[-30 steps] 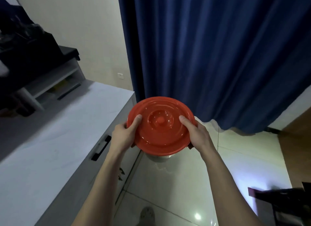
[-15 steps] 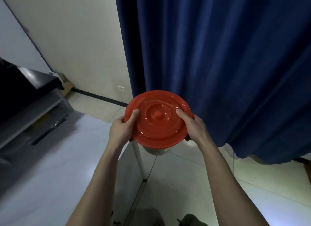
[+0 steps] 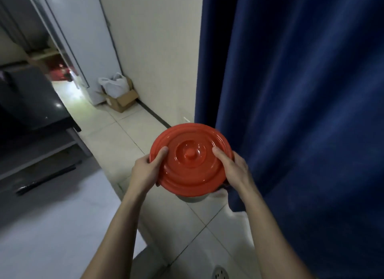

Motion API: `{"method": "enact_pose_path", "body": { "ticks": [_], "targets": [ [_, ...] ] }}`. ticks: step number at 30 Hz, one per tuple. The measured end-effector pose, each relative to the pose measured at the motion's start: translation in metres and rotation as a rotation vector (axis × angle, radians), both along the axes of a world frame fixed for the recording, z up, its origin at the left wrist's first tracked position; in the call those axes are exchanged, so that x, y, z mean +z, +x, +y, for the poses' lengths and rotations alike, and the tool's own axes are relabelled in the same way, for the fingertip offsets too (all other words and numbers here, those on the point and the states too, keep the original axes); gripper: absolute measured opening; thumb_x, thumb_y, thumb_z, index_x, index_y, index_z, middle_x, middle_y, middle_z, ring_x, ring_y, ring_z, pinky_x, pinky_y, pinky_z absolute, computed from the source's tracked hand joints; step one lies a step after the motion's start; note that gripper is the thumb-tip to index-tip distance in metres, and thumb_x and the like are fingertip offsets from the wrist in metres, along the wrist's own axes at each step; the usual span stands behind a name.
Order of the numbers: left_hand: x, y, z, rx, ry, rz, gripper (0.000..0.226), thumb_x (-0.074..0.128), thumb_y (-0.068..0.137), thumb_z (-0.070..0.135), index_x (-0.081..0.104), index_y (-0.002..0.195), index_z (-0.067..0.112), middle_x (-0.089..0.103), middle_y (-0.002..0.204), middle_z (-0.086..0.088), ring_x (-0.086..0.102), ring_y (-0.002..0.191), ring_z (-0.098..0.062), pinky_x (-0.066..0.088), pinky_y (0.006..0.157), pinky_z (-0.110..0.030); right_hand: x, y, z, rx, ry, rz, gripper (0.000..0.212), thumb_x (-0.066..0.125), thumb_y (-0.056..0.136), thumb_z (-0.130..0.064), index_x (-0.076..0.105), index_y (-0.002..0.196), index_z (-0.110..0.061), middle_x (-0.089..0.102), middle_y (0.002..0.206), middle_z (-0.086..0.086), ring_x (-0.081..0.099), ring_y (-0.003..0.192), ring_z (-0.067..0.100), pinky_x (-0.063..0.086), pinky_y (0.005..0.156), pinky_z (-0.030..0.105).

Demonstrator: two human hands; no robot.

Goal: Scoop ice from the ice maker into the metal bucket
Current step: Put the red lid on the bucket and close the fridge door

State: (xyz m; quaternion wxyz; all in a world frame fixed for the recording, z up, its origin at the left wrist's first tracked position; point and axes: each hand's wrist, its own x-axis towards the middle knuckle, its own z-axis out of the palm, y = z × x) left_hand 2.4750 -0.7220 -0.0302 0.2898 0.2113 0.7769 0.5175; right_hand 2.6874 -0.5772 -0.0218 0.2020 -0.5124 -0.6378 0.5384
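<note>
I carry the metal bucket (image 3: 192, 198) in front of me above the tiled floor. Only a sliver of its grey metal side shows beneath the round red lid (image 3: 190, 160) that covers it. My left hand (image 3: 146, 170) grips the bucket's left edge with the thumb lying on the lid. My right hand (image 3: 233, 168) grips the right edge, thumb also on the lid. The ice maker is not in view.
A dark blue curtain (image 3: 301, 91) hangs close on the right. A white counter (image 3: 52, 226) runs along the left, with a dark appliance (image 3: 25, 100) behind it. A cardboard box with a white bag (image 3: 118, 91) stands by the far wall beside a doorway.
My view has swung left, bringing the wall, doorway and box into sight. Both hands keep the same hold on the lidded bucket.
</note>
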Motion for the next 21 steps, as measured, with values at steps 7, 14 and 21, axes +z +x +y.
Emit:
{"method": "enact_pose_path", "body": {
  "ticks": [7, 14, 21],
  "targets": [
    [0.002, -0.054, 0.052, 0.256, 0.021, -0.003, 0.074, 0.068, 0.087, 0.079, 0.077, 0.098, 0.006, 0.077, 0.076, -0.019, 0.076, 0.069, -0.042, 0.064, 0.061, -0.052, 0.005, -0.098, 0.099, 0.262, 0.010, 0.044, 0.062, 0.058, 0.089, -0.081, 0.065, 0.132, -0.037, 0.070, 0.114, -0.011, 0.066, 0.102, 0.009, 0.051, 0.079, 0.032],
    [-0.004, -0.144, 0.086, 0.442, 0.001, 0.003, 0.072, 0.068, 0.089, 0.077, 0.077, 0.096, 0.006, 0.077, 0.075, -0.019, 0.077, 0.069, -0.042, 0.064, 0.061, -0.051, -0.003, -0.221, 0.159, 0.445, 0.039, 0.024, 0.062, 0.056, 0.087, -0.086, 0.067, 0.126, -0.039, 0.074, 0.110, -0.009, 0.071, 0.094, 0.012, 0.060, 0.069, 0.031],
    [0.009, -0.238, 0.122, 0.516, -0.021, 0.012, 0.065, 0.064, 0.090, 0.077, 0.076, 0.098, 0.014, 0.080, 0.077, -0.011, 0.079, 0.068, -0.030, 0.064, 0.062, -0.041, 0.007, -0.340, 0.208, 0.492, 0.034, 0.026, 0.068, 0.060, 0.076, -0.093, 0.074, 0.109, -0.035, 0.078, 0.098, -0.004, 0.076, 0.085, 0.022, 0.057, 0.060, 0.035]
  ]
}}
